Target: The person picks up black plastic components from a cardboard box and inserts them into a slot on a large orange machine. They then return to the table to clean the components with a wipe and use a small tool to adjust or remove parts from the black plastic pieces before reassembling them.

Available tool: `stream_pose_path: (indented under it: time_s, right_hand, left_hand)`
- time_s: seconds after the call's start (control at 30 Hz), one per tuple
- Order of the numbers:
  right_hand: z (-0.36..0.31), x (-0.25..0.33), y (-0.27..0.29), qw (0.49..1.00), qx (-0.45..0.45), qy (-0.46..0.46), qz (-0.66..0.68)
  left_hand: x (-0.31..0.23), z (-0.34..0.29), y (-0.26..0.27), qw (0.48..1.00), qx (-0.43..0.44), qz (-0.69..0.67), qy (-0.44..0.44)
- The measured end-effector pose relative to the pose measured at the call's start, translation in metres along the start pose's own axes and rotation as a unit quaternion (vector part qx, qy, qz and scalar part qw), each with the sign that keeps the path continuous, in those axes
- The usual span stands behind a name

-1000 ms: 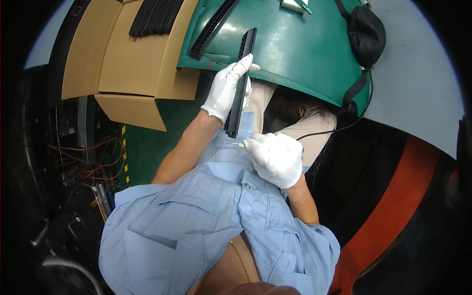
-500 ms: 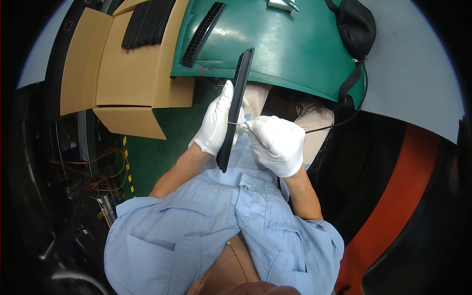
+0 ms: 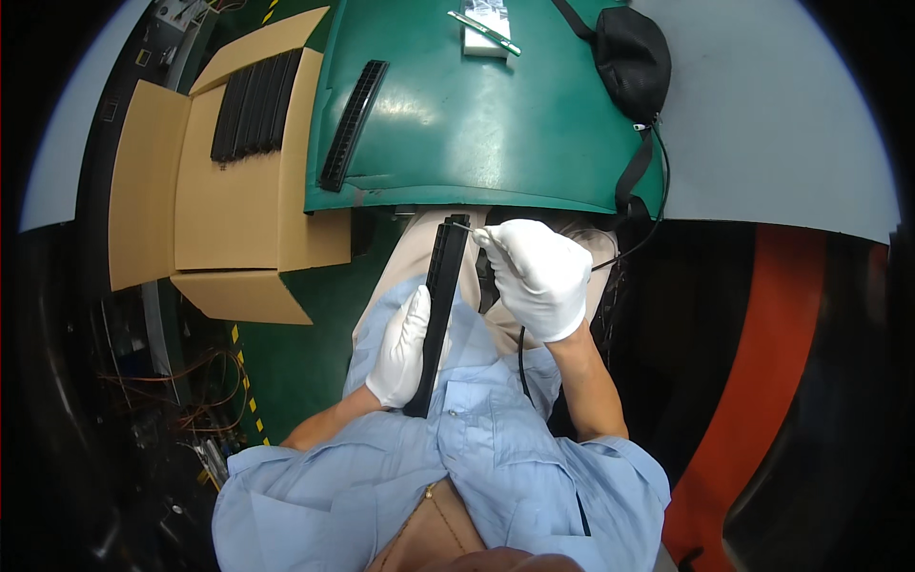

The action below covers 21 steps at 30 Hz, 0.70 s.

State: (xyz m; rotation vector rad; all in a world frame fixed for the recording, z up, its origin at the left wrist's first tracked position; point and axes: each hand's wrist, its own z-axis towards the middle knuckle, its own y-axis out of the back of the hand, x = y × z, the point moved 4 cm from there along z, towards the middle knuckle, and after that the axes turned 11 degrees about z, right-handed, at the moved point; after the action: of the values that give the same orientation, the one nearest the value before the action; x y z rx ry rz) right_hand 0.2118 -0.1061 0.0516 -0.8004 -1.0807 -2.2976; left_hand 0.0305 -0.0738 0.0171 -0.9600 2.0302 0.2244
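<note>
My left hand [image 3: 405, 351], in a white glove, is closed around a long black plastic strip [image 3: 441, 305] with slots along one side. The strip stands lengthwise over my lap, its near end against my blue shirt. My right hand [image 3: 539, 276], also gloved in white, pinches a thin metal-tipped tool [image 3: 463, 226]. Its tip meets the strip's far end; most of the tool is hidden in the fingers. A similar black slotted strip [image 3: 353, 126] lies on the green tabletop [image 3: 419, 153] ahead.
An open cardboard box [image 3: 224, 219] at the left holds several black strips [image 3: 255, 105]. On the table are a white box [image 3: 486, 40] with a green utility knife [image 3: 484, 32] across it and a black bag [image 3: 631, 62]. A black cable [image 3: 658, 205] runs from the bag toward my right hand.
The strip has come down toward my body, and my left hand has moved nearer its lower part. The tool's tip has shifted from mid-strip to the far end. The view has tilted forward.
</note>
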Motion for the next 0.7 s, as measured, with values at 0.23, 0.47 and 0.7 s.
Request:
stream_pose_path:
  time_s: [0.23, 0.47, 0.7]
  right_hand:
    - [0.006, -0.028, -0.002, 0.993, -0.065, -0.076, 0.062]
    - [0.018, -0.021, -0.028, 0.893, 0.114, -0.325, 0.291]
    - [0.008, 0.017, -0.010, 0.913, 0.170, -0.291, 0.230]
  left_hand:
    - [0.010, 0.008, 0.010, 0.983, -0.038, 0.122, -0.128]
    - [-0.012, 0.066, 0.033, 0.906, -0.064, 0.280, -0.311]
    - [-0.049, 0.053, 0.016, 0.950, -0.153, 0.101, -0.253]
